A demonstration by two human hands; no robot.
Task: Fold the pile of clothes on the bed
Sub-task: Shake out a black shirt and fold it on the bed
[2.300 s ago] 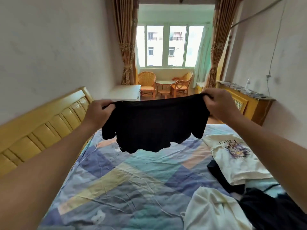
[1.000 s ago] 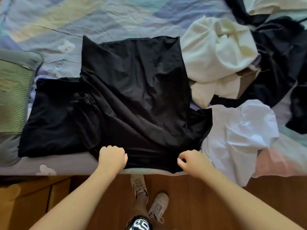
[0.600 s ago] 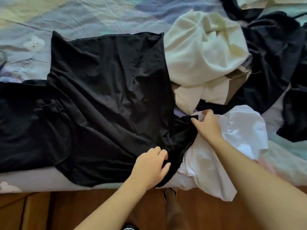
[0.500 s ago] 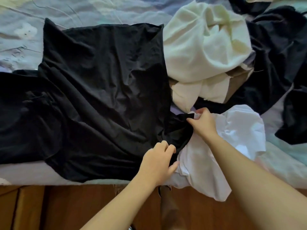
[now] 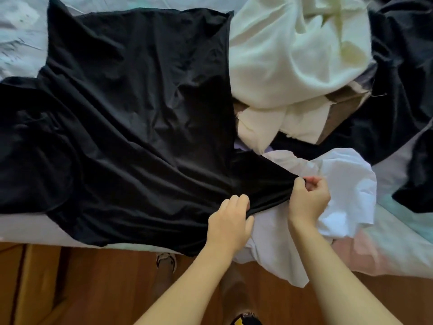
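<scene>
The left hand (image 5: 228, 222) grips the near hem of the black shirt (image 5: 131, 118) with curled fingers, and the right hand (image 5: 309, 199), at three o'clock from it, pinches the tip of the shirt's sleeve, drawn taut. The shirt lies spread on the bed (image 5: 398, 249). A white garment (image 5: 346, 184) lies under the right hand, a cream garment (image 5: 288, 59) at twelve o'clock from it.

Your spread-out black cotton shirt (image 5: 131, 127) runs off the left edge, so that sleeve's cut off. The crumpled dark garment (image 5: 403, 73) gets clipped on the right, and your grey sneaker (image 5: 166, 262) is half under the bed.
</scene>
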